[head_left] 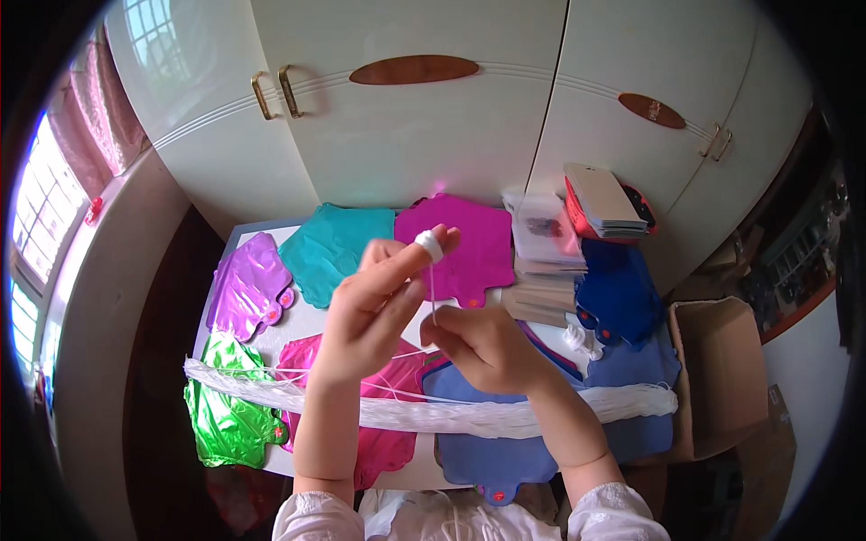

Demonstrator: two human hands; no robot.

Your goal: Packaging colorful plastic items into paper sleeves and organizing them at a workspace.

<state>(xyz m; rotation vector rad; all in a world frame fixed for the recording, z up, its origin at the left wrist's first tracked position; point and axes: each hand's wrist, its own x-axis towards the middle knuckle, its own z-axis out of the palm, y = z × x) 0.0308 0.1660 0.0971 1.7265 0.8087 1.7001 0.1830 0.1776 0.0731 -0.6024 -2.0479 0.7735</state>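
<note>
While both hands hover above the middle of the table (298, 236), the left hand (374, 307) is raised, fingers curled narrow, with a small white ring or roll (429, 244) sitting on the tip of one finger. A thin white string (433, 293) drops from that ring to the right hand (478, 347), which is closed in a loose fist and pinches the string's lower end.

Under the forearms, a long bundle of white strings (433, 415) lies across the table's near side, running from the left edge to the right edge.

Flat foil balloons cover the tabletop: purple (245, 284) at the left edge, green (225, 410) at the near left corner, teal (334, 248) and magenta (474, 248) along the far edge, pink (379, 442) at the near edge, blue (487, 446) near the right hand, darker blue (622, 293) at the right edge.

A stack of flat packets (546, 261) sits at the far right corner. White cupboard doors (406, 135) stand beyond the table. A cardboard box (722, 370) stands off the right edge.
</note>
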